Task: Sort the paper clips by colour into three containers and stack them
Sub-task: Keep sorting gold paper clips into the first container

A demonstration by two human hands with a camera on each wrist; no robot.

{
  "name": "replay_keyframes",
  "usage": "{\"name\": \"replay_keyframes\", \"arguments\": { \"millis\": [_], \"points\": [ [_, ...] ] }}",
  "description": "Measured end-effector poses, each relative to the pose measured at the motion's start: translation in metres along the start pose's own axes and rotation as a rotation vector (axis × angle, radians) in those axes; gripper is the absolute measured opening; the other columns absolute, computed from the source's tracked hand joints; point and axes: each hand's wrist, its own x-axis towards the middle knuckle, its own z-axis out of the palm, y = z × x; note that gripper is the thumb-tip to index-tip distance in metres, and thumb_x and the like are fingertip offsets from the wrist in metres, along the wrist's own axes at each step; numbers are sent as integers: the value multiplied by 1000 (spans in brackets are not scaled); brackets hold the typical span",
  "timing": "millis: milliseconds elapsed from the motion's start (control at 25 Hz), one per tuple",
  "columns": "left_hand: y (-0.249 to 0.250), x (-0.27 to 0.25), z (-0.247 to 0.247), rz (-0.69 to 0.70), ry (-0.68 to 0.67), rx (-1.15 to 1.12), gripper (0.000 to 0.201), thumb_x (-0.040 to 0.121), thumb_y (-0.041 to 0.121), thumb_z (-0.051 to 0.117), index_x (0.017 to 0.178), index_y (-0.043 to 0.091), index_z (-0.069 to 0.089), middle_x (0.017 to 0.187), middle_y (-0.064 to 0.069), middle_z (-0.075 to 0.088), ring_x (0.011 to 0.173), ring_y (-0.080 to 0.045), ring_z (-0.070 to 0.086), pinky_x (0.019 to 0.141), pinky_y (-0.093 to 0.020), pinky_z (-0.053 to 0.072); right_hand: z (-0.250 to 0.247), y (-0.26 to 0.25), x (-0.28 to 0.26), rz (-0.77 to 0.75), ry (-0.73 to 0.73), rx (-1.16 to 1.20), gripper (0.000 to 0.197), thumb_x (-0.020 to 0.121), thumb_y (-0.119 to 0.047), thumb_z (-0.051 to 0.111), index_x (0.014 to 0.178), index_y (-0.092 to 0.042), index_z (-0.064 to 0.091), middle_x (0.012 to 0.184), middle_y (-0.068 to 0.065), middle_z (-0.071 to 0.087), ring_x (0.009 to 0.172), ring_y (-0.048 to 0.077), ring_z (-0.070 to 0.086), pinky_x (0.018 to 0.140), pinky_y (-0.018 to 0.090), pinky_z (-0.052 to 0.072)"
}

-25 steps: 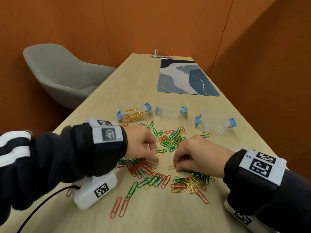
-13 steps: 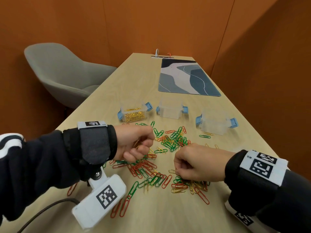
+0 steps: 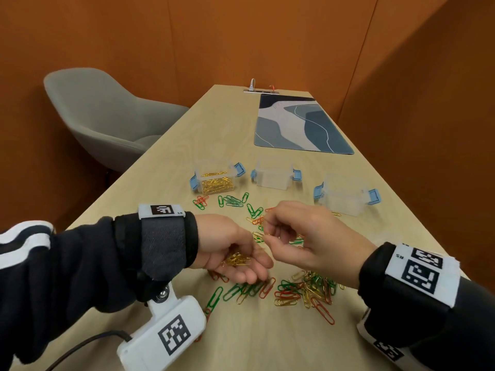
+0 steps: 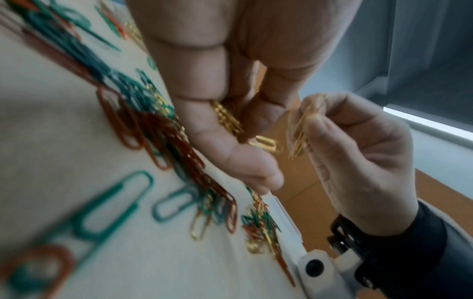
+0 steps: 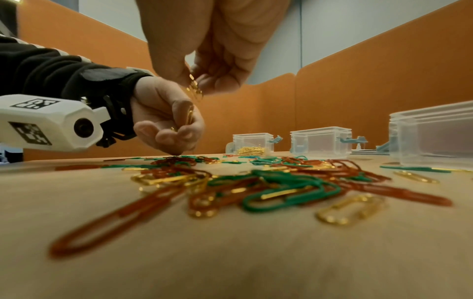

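Red, green and gold paper clips (image 3: pixel 302 290) lie mixed on the wooden table (image 3: pixel 241 344). My left hand (image 3: pixel 249 263) is turned palm up and cupped, fingers curled round a small bunch of gold clips (image 3: pixel 237 259). My right hand (image 3: pixel 267 235) hovers just above that palm and pinches a few gold clips (image 4: pixel 304 129) between thumb and fingers. Three clear containers with blue latches stand behind the pile. The left container (image 3: pixel 214 180) holds gold clips. The middle container (image 3: pixel 276 176) and the right container (image 3: pixel 347 198) look empty.
A patterned blue-grey mat (image 3: pixel 300 124) lies on the far half of the table. A grey chair (image 3: pixel 101 116) stands to the left. Orange walls close in on all sides. Loose green and red clips (image 3: pixel 230 200) lie in front of the left container.
My left hand has lifted off the pile and turned palm up with gold clips in it. My right hand has risen from the pile and moved left over that palm.
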Motion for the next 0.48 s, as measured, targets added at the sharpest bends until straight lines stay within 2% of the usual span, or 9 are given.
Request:
{"name": "replay_keyframes", "arguments": {
  "millis": [80,160,200,280,320,360,400,440,480],
  "points": [
    [0,-2,5,13,-42,-104,29,95,7,30,87,-1,56,68,-14,67,52,-17,65,48,-19,54,4,-4,0,-97,15,-1,19,85,-32,52,86,-15,61,76,-17,48,70,0,47,67,5,38],
    [1,-6,8,32,-72,-171,29,93,14,34,78,1,56,61,-14,64,48,-19,61,45,-21,53,9,-8,1,-192,19,-34,24,85,-32,53,89,-11,65,79,-5,56,72,2,47,69,9,38],
    [1,-7,9,32,-62,-145,30,92,16,35,74,4,55,54,-10,60,43,-16,56,41,-18,49,9,-10,1,-217,24,-38,24,84,-32,56,91,-11,66,82,-1,58,74,4,48,71,11,40],
    [0,-9,9,24,0,5,31,91,18,36,65,11,52,42,0,46,34,-8,40,32,-12,32,7,-11,0,-207,13,4,21,81,-33,66,90,-15,69,85,-2,60,76,5,51,70,16,43],
    [-2,-11,7,13,46,96,32,91,19,38,61,15,50,40,4,38,31,-6,31,31,-10,24,5,-12,-2,-171,-36,45,17,77,-33,71,86,-18,71,83,-5,61,75,7,52,69,19,45],
    [-5,-12,6,14,99,220,33,90,22,43,58,18,49,40,6,34,31,-5,27,32,-11,21,6,-13,-4,-124,-129,93,14,74,-31,75,82,-20,73,81,-7,63,74,8,55,69,22,46],
    [-9,-14,3,51,161,404,32,88,26,51,56,20,53,41,8,37,32,-5,30,35,-14,26,7,-14,-6,-77,-252,139,13,71,-30,78,81,-22,75,79,-7,66,72,10,57,70,26,48],
    [-13,-16,1,110,223,611,28,84,30,60,57,22,59,44,8,46,38,-5,39,42,-17,37,11,-16,-9,-38,-381,183,14,69,-29,80,81,-22,76,79,-7,67,72,11,59,71,31,50],
    [-16,-18,0,185,267,794,20,79,33,67,61,25,67,53,8,57,49,-4,49,55,-21,46,14,-19,-11,-9,-489,220,16,68,-28,81,83,-22,76,81,-6,68,73,13,61,73,36,51]
  ]
}}
